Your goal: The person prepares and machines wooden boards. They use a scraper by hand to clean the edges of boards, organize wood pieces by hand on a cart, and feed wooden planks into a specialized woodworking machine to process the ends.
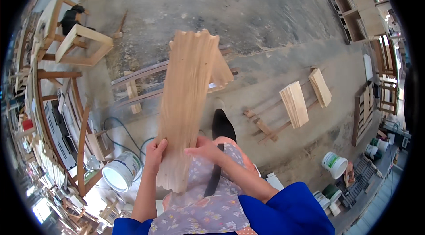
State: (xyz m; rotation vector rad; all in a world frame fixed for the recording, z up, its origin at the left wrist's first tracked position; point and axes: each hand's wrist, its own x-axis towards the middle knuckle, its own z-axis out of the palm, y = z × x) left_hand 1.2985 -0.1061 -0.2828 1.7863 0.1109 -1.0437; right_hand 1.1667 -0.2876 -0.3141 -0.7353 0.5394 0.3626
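A stack of long, thin wooden boards point(186, 89) spans the middle of the view, its near end against my flowered apron. My left hand point(157, 153) grips its left edge, thumb on top. On the right edge, my right hand point(204, 150) closes around the boards, its thumb also over the upper face. Beyond them, partly hidden, more boards point(222, 73) lie at an angle over a low wooden rail frame point(144, 73). The undersides of the held boards and the fingertips beneath are out of sight.
Two board stacks, one nearer point(294, 104) and one farther point(320, 88), lie on low rails at right. A white bucket point(121, 172) and a hose point(126, 131) are at left, near wooden frames point(86, 44). Another bucket point(334, 165) stands at lower right; cabinets point(354, 9) are far right.
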